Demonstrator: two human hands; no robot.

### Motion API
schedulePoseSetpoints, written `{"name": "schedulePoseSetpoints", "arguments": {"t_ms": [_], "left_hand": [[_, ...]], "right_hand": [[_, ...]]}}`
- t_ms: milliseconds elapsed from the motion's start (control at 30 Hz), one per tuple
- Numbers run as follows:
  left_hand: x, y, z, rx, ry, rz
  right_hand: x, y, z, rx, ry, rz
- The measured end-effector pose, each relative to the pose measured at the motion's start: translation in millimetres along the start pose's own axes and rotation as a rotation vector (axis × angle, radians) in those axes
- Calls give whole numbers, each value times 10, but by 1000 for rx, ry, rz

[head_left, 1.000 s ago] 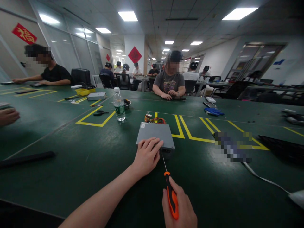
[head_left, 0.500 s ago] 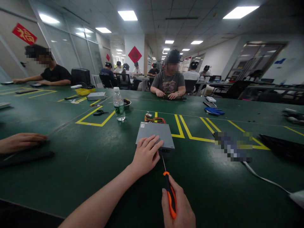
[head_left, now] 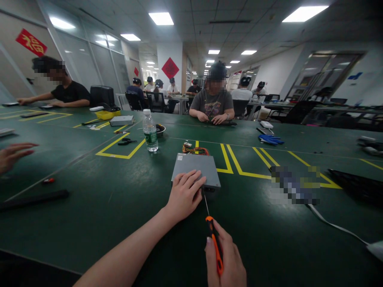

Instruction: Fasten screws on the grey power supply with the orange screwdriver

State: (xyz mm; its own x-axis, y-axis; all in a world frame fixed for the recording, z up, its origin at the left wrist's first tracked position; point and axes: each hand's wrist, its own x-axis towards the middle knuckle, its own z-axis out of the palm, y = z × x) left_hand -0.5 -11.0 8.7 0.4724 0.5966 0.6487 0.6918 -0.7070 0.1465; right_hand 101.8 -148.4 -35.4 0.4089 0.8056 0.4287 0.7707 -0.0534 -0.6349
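A grey metal box point(head_left: 200, 169) with coloured wires point(head_left: 196, 150) at its far end lies on the green table point(head_left: 119, 207). My left hand point(head_left: 184, 195) rests flat on the box's near edge, fingers spread. My right hand point(head_left: 226, 259) is closed round the orange and black handle of a screwdriver point(head_left: 213, 235). The thin shaft points away from me and its tip touches the near face of the box, beside my left fingers.
A water bottle point(head_left: 150, 131) stands left of the box beyond yellow floor-tape lines point(head_left: 239, 171). Another person's hand point(head_left: 13, 155) reaches in at the left near a small red item point(head_left: 48, 180). A black strip point(head_left: 32, 199) and a white cable point(head_left: 335, 225) lie nearby. People sit across the table.
The screwdriver tip moved forward to the box's near face. The other person's hand at the left came in onto the table, then lifted back, uncovering a small red item.
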Motion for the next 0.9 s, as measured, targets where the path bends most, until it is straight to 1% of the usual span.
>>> {"name": "schedulePoseSetpoints", "arguments": {"t_ms": [100,167,267,433,500,533,700,800,900], "left_hand": [[2,1,0,11,6,2],[2,0,3,20,2,-2],[1,-2,10,17,-10,-9],[0,-7,12,-5,-18,-15],[2,-5,8,-6,-14,-13],[2,-4,5,-4,-10,-12],[2,1,4,3,-8,-12],[4,1,10,8,-7,-19],[7,8,7,14,4,-18]], "right_hand": [[2,46,21,0,12,-134],[12,58,24,0,7,-170],[28,39,8,-13,10,-122],[13,2,-16,26,-16,25],[2,10,-7,26,-25,56],[-1,16,-1,23,-20,45],[21,25,3,-5,26,-119],[32,-14,-38,-7,59,-106],[34,-67,-81,101,35,-97]]}}
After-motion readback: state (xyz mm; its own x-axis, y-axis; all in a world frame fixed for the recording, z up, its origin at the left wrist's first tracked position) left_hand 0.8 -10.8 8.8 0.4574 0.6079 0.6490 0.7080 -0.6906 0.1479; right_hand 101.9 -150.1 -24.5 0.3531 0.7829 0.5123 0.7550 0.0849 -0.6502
